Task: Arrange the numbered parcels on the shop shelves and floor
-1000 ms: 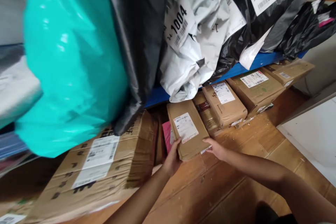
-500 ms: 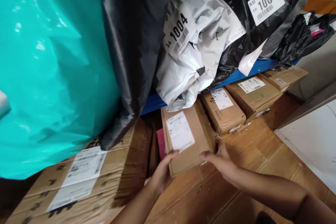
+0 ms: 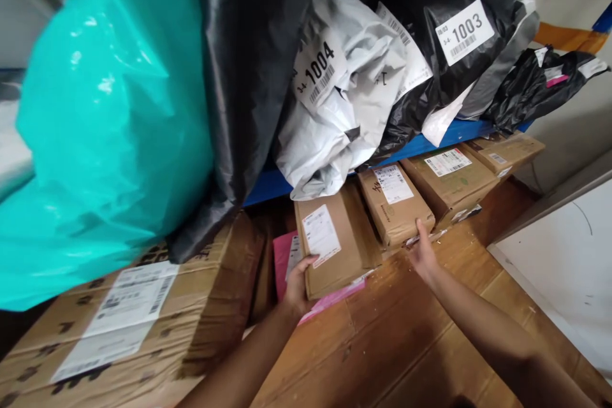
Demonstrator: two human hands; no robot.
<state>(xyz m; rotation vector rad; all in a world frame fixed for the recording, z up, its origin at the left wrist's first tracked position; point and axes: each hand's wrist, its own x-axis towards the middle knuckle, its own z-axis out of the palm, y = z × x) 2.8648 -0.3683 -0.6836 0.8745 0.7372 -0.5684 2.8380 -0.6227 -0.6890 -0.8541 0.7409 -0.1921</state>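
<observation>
**Two hands on two cardboard parcels under the blue shelf**

Two boxes are being touched. The left hand (image 3: 297, 284) is curled around the near left corner of the labelled box (image 3: 335, 248), thumb on top beside the white label, fingers wrapped below and out of sight. That box lies flat on a pink mailer (image 3: 287, 261), under the blue shelf edge (image 3: 268, 183). The right hand (image 3: 423, 252) lies spread, fingers touching the near end of the smaller box (image 3: 396, 207), just right of the gripped one; not closed around it.

Handling, judged: stiff taped cardboard, likely light to moderate, not slippery. Corners and short ends give the best hold; the flat top offers nothing to pinch. The pink mailer below looks slick and may slide along with it.

Hard to see: the far ends of both boxes run under the shelf and the white bag (image 3: 344, 115) hanging over them. Left fingertips hidden. Label text too small to read. The big carton (image 3: 138, 319) left of the grip is cut off by the frame.
</observation>
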